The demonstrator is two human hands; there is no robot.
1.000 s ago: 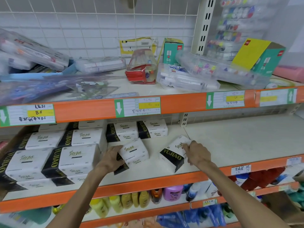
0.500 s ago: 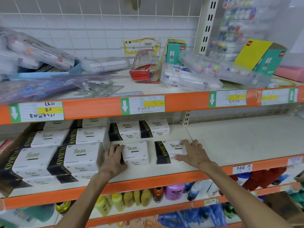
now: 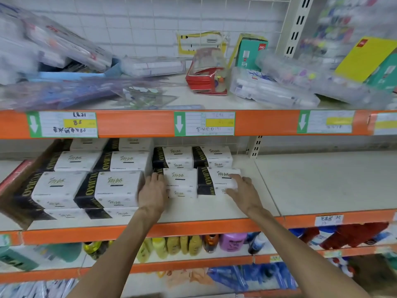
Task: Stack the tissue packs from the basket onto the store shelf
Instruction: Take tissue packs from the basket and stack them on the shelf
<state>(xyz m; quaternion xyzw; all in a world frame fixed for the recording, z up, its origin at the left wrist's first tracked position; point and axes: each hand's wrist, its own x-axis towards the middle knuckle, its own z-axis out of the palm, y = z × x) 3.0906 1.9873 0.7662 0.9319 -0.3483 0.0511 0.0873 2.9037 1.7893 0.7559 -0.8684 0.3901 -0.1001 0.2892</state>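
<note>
Left hand (image 3: 153, 192): I see it flat and spread, unclamped, on left front pack (image 3: 181, 182).
Right hand (image 3: 243, 191): spread on right front pack (image 3: 223, 179), nearer.
Packs: long axes left-right, touching back row (image 3: 193, 157).
Shelf (image 3: 322, 181): bare right of right front pack.

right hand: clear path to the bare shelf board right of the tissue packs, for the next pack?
Probably yes. The right hand rests on the rightmost front tissue pack, and the shelf board beside it lies bare to the right, with nothing visible between. The upper shelf limits height only.
</note>
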